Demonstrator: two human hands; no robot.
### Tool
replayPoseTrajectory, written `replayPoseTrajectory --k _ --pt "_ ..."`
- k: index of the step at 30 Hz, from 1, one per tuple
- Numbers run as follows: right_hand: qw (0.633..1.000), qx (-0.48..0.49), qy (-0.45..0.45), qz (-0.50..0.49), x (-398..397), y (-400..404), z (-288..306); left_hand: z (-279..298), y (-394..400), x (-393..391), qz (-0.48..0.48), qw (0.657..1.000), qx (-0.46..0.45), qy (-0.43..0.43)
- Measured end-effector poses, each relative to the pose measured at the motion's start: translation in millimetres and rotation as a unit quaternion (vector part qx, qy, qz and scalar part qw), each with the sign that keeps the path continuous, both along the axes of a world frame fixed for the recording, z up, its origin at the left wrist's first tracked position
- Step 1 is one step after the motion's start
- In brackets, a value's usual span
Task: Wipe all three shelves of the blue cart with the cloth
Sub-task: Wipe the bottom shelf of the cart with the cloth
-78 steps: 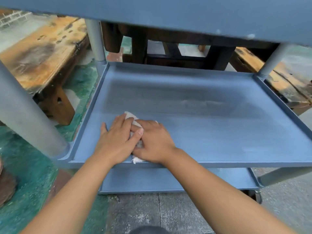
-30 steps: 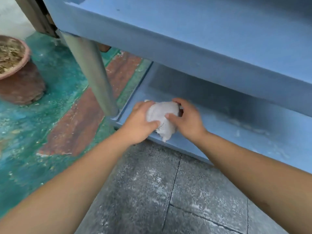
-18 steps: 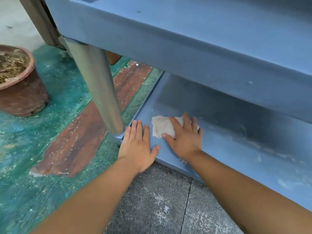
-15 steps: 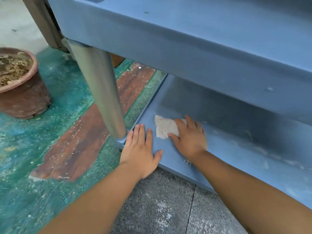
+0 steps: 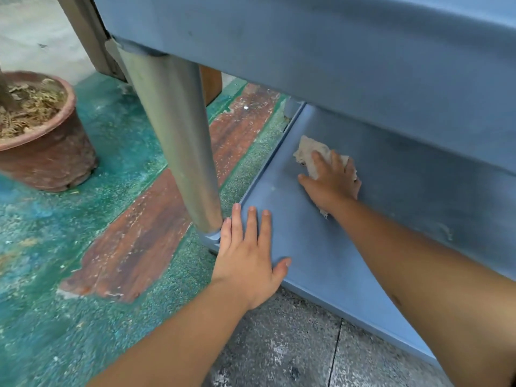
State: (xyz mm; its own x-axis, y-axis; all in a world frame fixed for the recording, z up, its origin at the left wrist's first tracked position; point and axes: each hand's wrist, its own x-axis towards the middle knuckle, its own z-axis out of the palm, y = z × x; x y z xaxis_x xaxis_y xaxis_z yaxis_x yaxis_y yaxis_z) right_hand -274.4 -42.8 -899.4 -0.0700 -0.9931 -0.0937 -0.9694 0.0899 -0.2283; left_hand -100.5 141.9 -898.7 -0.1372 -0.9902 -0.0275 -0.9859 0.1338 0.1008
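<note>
The blue cart's bottom shelf (image 5: 315, 241) lies low in front of me, under the edge of the middle shelf (image 5: 335, 57). A crumpled off-white cloth (image 5: 308, 153) lies on the bottom shelf near its left rim, well in from the front edge. My right hand (image 5: 332, 182) presses flat on the cloth with straight fingers, covering most of it. My left hand (image 5: 248, 258) rests flat on the shelf's front left corner, fingers straight, beside the grey corner post (image 5: 178, 141).
A terracotta plant pot (image 5: 39, 132) with dry debris stands on the green-painted floor at left. Worn reddish patches mark the floor beside the cart. Grey paving runs along the cart's front edge. The middle shelf overhangs the bottom one closely.
My right hand has pushed the cloth deeper along the bottom shelf, away from the front edge. My left hand stays planted on the front left corner. Earlier both hands wiped the middle shelf.
</note>
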Motion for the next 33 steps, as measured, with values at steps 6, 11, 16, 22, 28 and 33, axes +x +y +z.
replayPoseTrajectory --k 6,11,16,22,28,33 --pt "0.979 -0.040 0.008 0.198 31.4 22.8 3.6 -1.3 0.2 -1.5 0.004 1.000 -0.014 -0.001" --pt "0.972 -0.059 -0.069 0.219 48.4 70.8 13.1 -2.4 1.6 -0.5 0.009 0.999 -0.020 0.025" --pt "0.935 -0.030 -0.109 0.337 38.8 133.5 19.4 -5.1 8.2 8.8 -0.033 0.995 -0.014 0.097" --pt "0.919 -0.072 -0.046 0.384 20.2 140.3 20.9 -6.3 12.7 11.7 -0.052 0.988 -0.029 0.143" --pt "0.979 -0.152 -0.021 0.132 -84.3 84.7 38.0 1.7 -13.8 -42.3 -0.040 0.994 -0.018 0.101" --pt "0.974 -0.088 -0.026 -0.208 -203.0 60.1 40.3 -7.8 -28.7 -54.7 -0.067 0.997 0.039 0.013"
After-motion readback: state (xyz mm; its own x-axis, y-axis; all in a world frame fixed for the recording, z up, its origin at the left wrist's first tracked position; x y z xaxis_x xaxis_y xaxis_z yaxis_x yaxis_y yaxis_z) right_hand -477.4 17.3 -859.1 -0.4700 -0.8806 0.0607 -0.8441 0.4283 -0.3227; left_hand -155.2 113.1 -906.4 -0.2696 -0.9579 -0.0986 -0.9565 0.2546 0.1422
